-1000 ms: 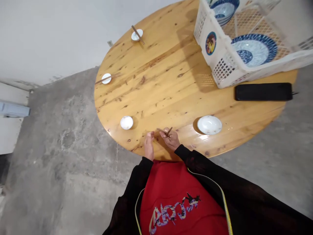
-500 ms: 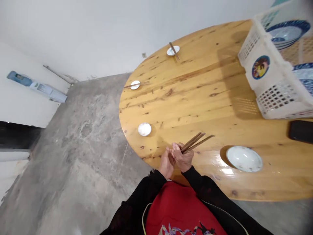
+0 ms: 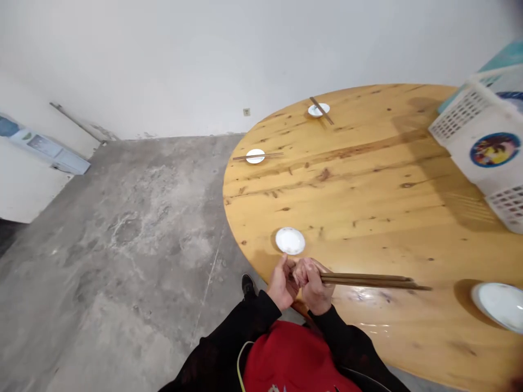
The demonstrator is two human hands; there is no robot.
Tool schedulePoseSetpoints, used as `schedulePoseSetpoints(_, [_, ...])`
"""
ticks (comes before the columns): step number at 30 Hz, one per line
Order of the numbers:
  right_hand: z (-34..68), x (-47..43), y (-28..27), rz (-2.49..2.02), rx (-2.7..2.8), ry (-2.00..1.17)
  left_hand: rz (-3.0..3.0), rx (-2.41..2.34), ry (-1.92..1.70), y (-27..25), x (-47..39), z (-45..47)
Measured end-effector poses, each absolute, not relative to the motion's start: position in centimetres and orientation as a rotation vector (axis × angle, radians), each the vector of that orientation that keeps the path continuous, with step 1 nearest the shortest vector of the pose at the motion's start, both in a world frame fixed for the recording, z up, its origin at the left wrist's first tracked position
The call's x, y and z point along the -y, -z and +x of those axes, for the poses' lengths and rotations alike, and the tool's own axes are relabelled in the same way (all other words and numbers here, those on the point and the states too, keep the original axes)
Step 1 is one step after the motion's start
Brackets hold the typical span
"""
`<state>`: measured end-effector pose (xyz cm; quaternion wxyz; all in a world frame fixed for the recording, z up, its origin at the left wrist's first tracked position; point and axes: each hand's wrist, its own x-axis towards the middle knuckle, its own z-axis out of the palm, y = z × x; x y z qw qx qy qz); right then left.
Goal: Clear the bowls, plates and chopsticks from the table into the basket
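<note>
- The right hand [image 3: 315, 283] is gripping a bundle of brown chopsticks [image 3: 371, 281] by one end, their tips pointing right, low over the round wooden table [image 3: 368, 201].
- The left hand [image 3: 281, 283] is closing its fingers around the same end.
- Separating one pair is best done by pinching firmly, just beside the small white dish [image 3: 290, 240].
</note>
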<state>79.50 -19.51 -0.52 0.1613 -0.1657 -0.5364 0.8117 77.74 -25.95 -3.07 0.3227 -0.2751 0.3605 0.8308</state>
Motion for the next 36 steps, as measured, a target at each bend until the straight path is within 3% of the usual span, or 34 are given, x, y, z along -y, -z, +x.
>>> schedulePoseSetpoints(8, [78.6, 24.8, -0.2, -0.691, 1.519, -2.122, -0.390, -1.022, -1.987, 3.1, 31.5, 74.6])
schedulePoseSetpoints(16, [78.4, 22.4, 0.2, -0.759, 1.410, -2.026, 0.136, -2.092, -1.777, 1.5, 36.6, 64.8])
schedulePoseSetpoints(23, [75.2, 24.4, 0.7, -0.751, 1.556, -2.045, 0.371, -2.845, -0.995, -0.7, 40.9, 50.7])
schedulePoseSetpoints(28, [71.0, 26.9, 1.1, -0.863, 1.609, -1.921, 0.566, -2.971, -0.469, 0.4, 39.9, 38.7])
schedulePoseSetpoints(36, [62.0, 33.5, 1.5, -1.282, 1.418, -1.817, 0.902, -2.821, -0.181, 5.0, 38.2, 26.3])
